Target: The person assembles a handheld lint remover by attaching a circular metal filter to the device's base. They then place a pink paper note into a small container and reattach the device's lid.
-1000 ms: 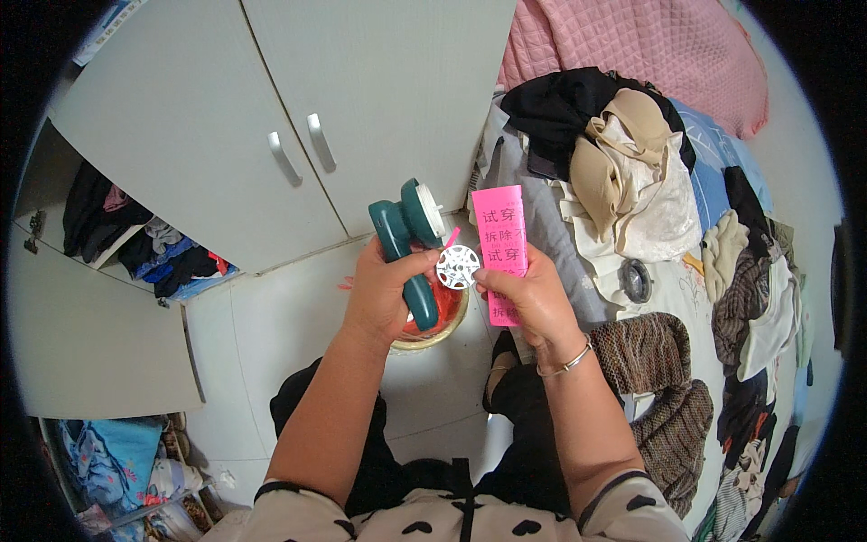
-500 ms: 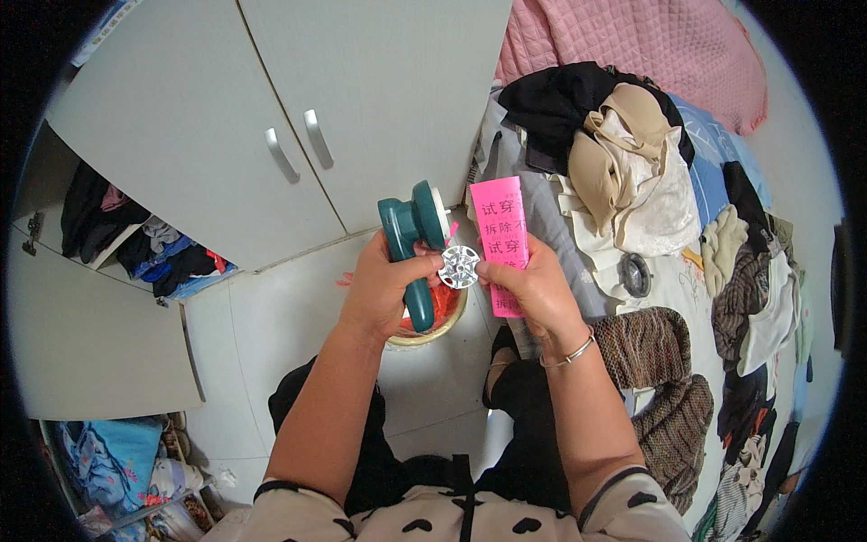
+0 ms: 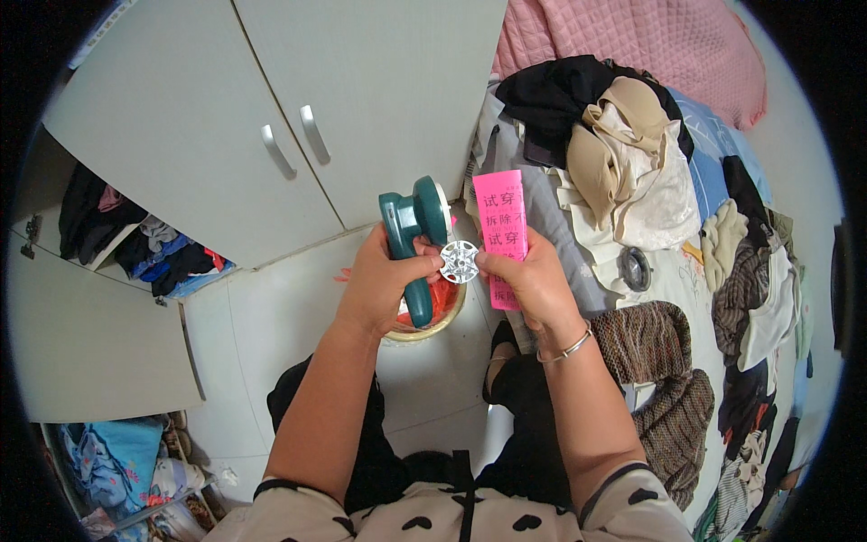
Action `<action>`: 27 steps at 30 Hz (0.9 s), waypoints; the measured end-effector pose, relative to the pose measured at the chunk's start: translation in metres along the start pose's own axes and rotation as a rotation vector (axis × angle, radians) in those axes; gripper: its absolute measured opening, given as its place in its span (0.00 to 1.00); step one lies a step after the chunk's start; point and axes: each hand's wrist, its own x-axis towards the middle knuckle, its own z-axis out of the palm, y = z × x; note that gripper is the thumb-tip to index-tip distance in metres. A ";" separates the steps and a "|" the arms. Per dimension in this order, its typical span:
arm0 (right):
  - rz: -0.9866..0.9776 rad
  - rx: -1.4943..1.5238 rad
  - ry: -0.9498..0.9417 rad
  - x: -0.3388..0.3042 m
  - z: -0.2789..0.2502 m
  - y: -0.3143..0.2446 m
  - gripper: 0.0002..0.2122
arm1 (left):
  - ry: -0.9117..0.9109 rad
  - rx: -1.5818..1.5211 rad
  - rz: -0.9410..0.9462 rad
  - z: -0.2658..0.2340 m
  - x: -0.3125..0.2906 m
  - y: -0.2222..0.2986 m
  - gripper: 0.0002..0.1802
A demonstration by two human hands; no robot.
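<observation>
The left hand (image 3: 368, 282) grips a green device (image 3: 398, 221) over the bin's rim (image 3: 423, 336); the right hand (image 3: 536, 287) holds a pink strip (image 3: 499, 212). Between their thumbs, the silver disc (image 3: 459, 262) is off the device.

The left hand (image 3: 379, 280) is curled up in a grip. Its thumb (image 3: 418, 268) points over to the right hand (image 3: 535, 282), and some fingertips (image 3: 424, 245) peek out just above that thumb. The right hand is curled in a grip too, and its thumb (image 3: 498, 266) points back at the left hand. The two thumb tips are near each other but do not touch. The left arm (image 3: 325, 397) and right arm (image 3: 591, 388) come up from below the hands, wide apart low down and closer at the wrists (image 3: 359, 331).
</observation>
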 end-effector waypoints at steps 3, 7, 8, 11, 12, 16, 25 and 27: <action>0.000 0.015 -0.010 0.000 0.000 0.001 0.12 | -0.001 0.008 0.000 -0.002 0.001 0.000 0.17; -0.011 0.036 -0.018 0.002 -0.001 0.005 0.12 | 0.004 0.015 0.005 -0.001 0.000 0.000 0.17; -0.015 0.048 -0.021 0.002 -0.001 0.005 0.13 | -0.002 0.011 0.006 -0.002 0.001 -0.001 0.17; -0.024 0.067 -0.022 0.002 -0.001 0.006 0.13 | -0.014 -0.016 0.004 -0.003 0.004 -0.004 0.17; -0.021 0.068 -0.021 0.002 -0.001 0.006 0.13 | -0.013 -0.034 -0.001 -0.002 0.004 -0.004 0.16; -0.055 0.032 0.037 0.001 0.003 0.005 0.13 | 0.016 -0.057 0.014 -0.005 0.006 -0.007 0.16; -0.139 -0.416 -0.065 -0.011 0.015 0.021 0.19 | 0.366 -0.209 0.258 -0.006 0.009 0.003 0.15; -0.166 -0.526 -0.058 -0.016 0.024 0.025 0.19 | 0.405 -0.209 0.275 -0.005 0.008 0.003 0.16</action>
